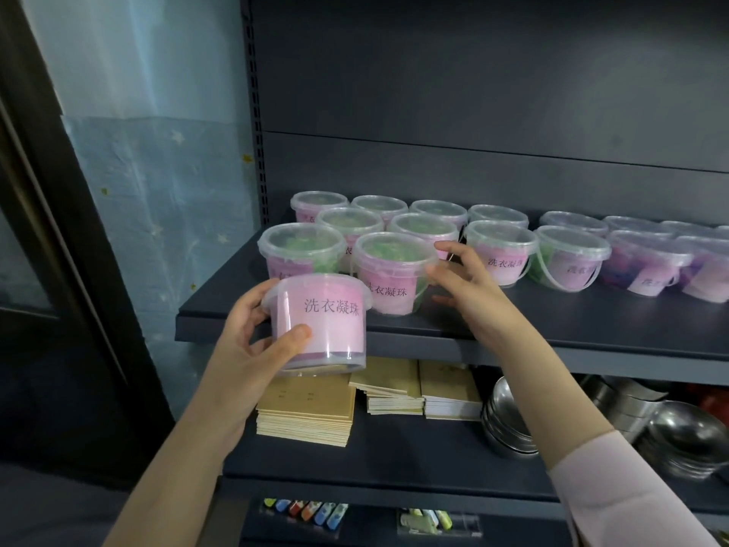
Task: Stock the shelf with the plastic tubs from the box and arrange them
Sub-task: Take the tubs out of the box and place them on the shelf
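Observation:
My left hand [252,341] grips a clear plastic tub with a pink label [319,321], held in front of the dark shelf's front edge [513,341]. Several more lidded tubs stand in rows on that shelf. My right hand [461,278] is spread open, its fingers against the side of the front tub [390,278] that has green contents. To the right of that hand stands another tub [501,252] with a pink label. The box is out of view.
On the shelf below lie stacks of tan notebooks [311,408] and nested steel bowls [509,420]. A lower tier holds coloured markers [307,511]. The shelf's back panel [473,92] rises behind the tubs. A blue starred curtain [157,191] hangs left.

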The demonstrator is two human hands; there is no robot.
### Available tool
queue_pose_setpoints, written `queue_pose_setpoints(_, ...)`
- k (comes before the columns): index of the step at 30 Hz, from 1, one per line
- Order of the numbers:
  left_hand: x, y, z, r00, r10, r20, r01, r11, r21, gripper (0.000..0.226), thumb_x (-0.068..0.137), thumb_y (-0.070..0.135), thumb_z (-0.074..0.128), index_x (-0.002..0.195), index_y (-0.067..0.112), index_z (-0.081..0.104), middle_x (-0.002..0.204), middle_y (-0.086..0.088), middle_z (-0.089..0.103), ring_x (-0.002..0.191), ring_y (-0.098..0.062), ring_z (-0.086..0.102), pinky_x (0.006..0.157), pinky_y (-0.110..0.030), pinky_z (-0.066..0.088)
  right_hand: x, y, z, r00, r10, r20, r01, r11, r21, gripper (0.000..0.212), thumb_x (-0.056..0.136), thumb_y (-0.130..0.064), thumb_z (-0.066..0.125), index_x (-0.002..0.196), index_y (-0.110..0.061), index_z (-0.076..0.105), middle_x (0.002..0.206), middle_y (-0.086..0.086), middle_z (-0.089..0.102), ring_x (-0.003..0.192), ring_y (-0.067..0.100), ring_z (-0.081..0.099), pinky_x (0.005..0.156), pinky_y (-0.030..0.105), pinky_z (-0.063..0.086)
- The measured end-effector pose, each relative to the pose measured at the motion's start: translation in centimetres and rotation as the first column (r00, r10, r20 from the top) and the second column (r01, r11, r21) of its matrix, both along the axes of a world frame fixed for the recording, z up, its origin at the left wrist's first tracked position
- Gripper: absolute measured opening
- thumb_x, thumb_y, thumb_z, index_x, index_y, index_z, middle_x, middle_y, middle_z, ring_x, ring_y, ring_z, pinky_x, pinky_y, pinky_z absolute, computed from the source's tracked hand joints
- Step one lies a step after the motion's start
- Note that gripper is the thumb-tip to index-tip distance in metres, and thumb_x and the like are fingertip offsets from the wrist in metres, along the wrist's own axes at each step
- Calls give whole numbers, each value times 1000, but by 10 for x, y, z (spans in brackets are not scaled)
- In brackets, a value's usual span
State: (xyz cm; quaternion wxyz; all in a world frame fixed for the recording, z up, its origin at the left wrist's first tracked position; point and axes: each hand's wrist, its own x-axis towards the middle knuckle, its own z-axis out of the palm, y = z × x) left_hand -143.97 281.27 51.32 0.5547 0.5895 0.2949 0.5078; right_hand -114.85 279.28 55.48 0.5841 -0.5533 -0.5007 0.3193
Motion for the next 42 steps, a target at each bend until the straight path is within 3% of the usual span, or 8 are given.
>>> queue_pose_setpoints(3,0,-3,-1,1000,-15,7,15,1000,-5,76,56,48,85,124,50,50,117,18,64,105,-12,66,73,-31,58,5,1,4,1000,-12,2,12,1000,24,31,92,-29,62,121,-40,57,110,-14,65,110,12,60,87,28,49)
queue_pose_setpoints(9,4,-8,-3,999,1,35,1,999,-48,83,52,43,86,125,49,46,119,18,63,102,-11,67,71,-27,58,-13,5,6,898,-141,417,80,984,159,28,81,-42,74,104,-30,64,118,-20,56,114,1,51,93,17,41)
queue_pose_setpoints(12,6,-12,-4,999,10,31,-8,997,-75,94,48,41,89,129,43,41,119,19,64,101,-7,67,70,-24,57,-4,5,16,902,-95,422,52,992,111,29,79,-41,76,102,-27,66,115,-20,61,99,-8,58,81,10,43)
queue_pose_setpoints(16,7,-19,-6,1000,-15,9,16,997,-81,86,50,41,87,126,42,47,116,19,65,104,-9,66,77,-31,58,2,-1,24,920,18,391,-17,1000,-5,33,85,-35,71,115,-24,64,126,-11,62,118,11,58,104,32,45)
queue_pose_setpoints(20,12,-28,-3,998,-52,26,53,997,-48,78,54,41,86,124,44,51,118,18,64,106,-12,66,78,-33,58,-8,-29,24,907,-168,385,108,979,173,27,93,-41,59,117,-32,64,122,-17,62,113,1,56,90,16,45)
queue_pose_setpoints(27,73,-47,13,992,-123,-11,123,982,143,88,54,54,87,131,44,46,123,23,61,112,-11,62,82,-28,56,1,-105,20,926,219,307,-253,964,77,34,96,-44,51,123,-30,65,121,-9,68,112,12,63,83,29,55)
queue_pose_setpoints(34,194,-60,29,963,-253,-91,268,920,285,84,55,49,85,128,37,44,134,6,50,115,-9,59,80,-26,56,88,-154,19,998,7,63,-21,977,211,21,78,-23,77,99,-23,72,107,-4,73,98,11,69,77,20,54)
queue_pose_setpoints(42,368,-85,24,885,-196,-421,386,815,431,84,68,74,58,140,39,32,140,19,30,125,4,41,105,-24,39,257,-222,17,919,-382,93,355,908,222,48,57,-47,84,100,-28,74,118,-9,70,100,12,70,80,26,58)
